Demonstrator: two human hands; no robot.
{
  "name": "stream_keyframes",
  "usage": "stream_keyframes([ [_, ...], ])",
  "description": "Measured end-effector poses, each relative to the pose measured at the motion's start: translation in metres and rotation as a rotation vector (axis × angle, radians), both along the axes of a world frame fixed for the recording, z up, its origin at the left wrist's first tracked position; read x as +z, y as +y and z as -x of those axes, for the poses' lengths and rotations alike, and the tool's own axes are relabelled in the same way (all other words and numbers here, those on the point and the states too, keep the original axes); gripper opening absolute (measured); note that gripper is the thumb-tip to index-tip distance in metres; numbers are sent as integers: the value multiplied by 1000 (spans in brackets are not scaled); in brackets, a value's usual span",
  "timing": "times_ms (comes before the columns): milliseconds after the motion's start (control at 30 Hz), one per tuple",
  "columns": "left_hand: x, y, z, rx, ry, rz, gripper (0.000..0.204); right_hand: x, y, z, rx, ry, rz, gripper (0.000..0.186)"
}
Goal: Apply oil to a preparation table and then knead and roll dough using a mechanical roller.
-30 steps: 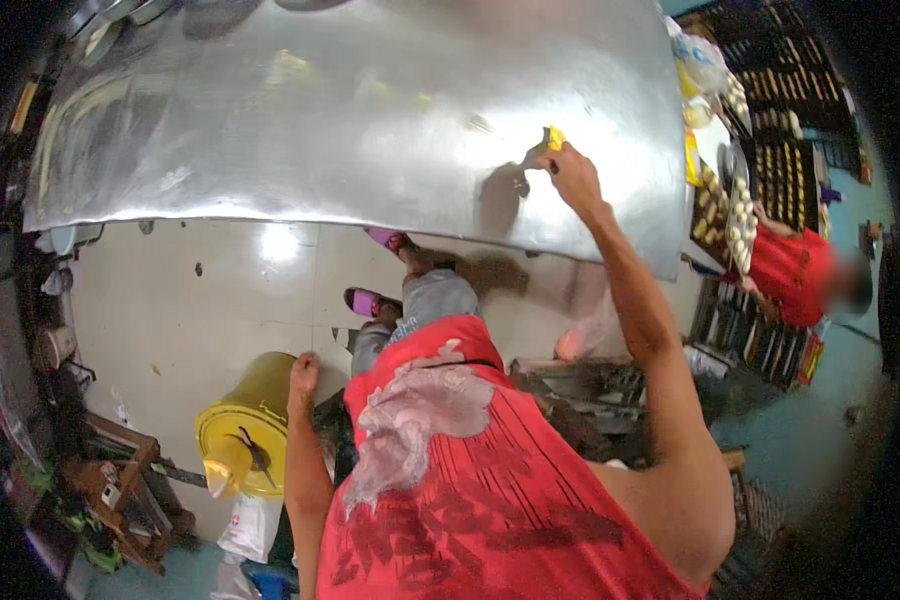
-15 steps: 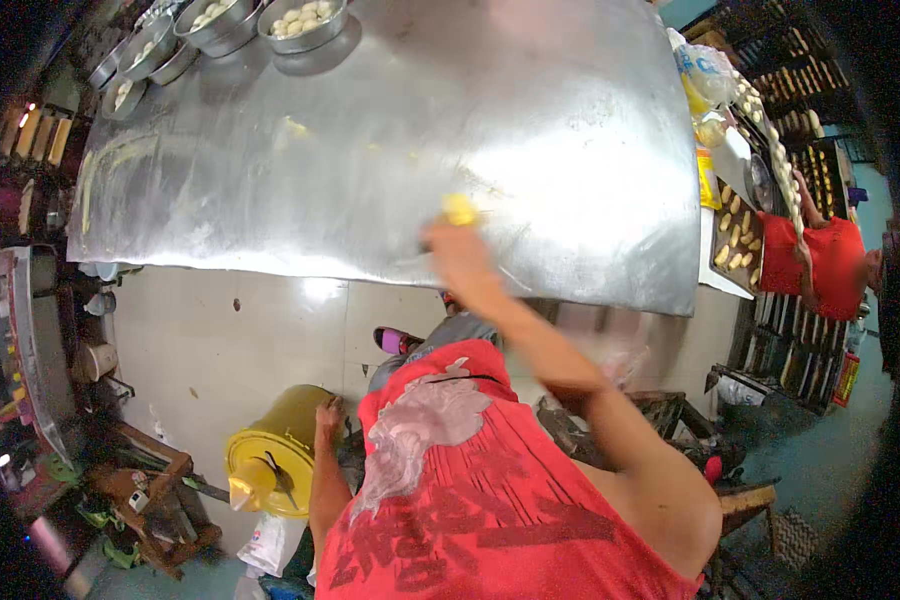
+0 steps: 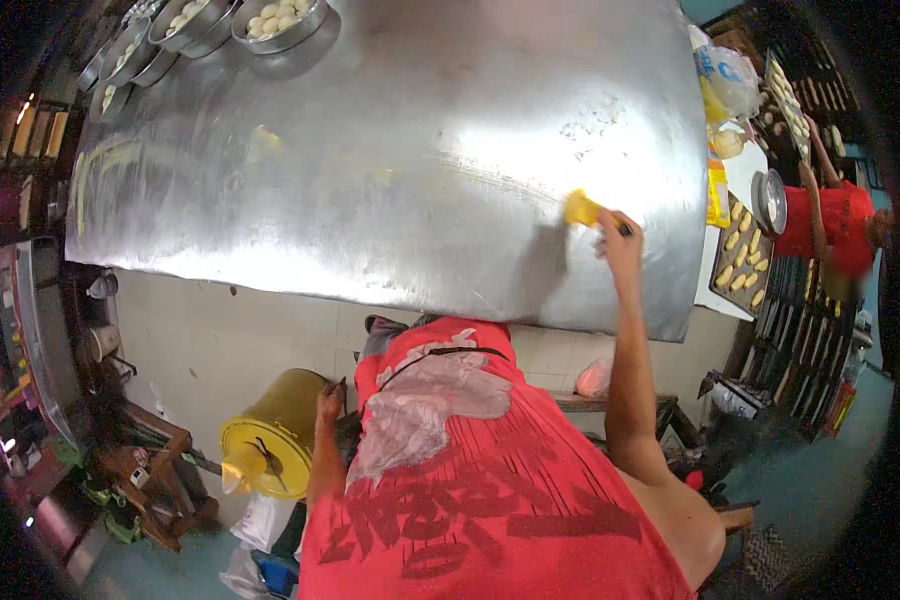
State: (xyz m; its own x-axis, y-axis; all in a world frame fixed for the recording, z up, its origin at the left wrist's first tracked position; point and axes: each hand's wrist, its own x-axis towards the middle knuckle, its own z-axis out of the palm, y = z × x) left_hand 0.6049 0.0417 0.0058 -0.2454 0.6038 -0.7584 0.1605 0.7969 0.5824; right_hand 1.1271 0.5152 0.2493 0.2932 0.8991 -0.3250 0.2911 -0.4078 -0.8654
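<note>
My right hand (image 3: pixel 618 238) is closed around a short brush with a yellow head (image 3: pixel 581 208) and a dark handle end. The yellow head is at the surface of the metal table (image 3: pixel 320 190), toward its near right part; whether it touches cannot be told. Streaks run across the metal to the left of the brush, and faint yellow smears mark other spots. My left hand (image 3: pixel 332 400) hangs low beside a yellow bucket (image 3: pixel 290 405). Its fingers are too small and shadowed to show whether they hold anything.
Metal pans with dough balls (image 3: pixel 280 22) stand at the table's far left. On the right are a tray of elongated dough pieces (image 3: pixel 742 255), a round metal pan (image 3: pixel 771 200) and plastic bags (image 3: pixel 730 80). A co-worker in red (image 3: pixel 830 222) handles a long tray (image 3: pixel 788 105).
My right hand has swept the brush to the right over the table, and streaks show behind it. My left hand stays by the bucket. The co-worker's arms and the long tray have shifted.
</note>
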Motion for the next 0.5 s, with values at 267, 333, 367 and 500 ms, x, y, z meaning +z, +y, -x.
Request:
stream_keyframes([
  [267, -17, 36, 23, 419, -163, -13, 40, 1, -27, 117, 458, -809, -103, 14],
  [333, -2, 90, 39, 219, 108, 15, 39, 2, -25, 194, 613, -791, -200, 17],
  [367, -5, 97, 52, 204, 109, -68, 38, 4, -20, 235, 698, -738, -200, 16],
  [500, 15, 156, 88, 262, 18, -82, 36, 11, 6, 400, 977, -465, -284, 23],
])
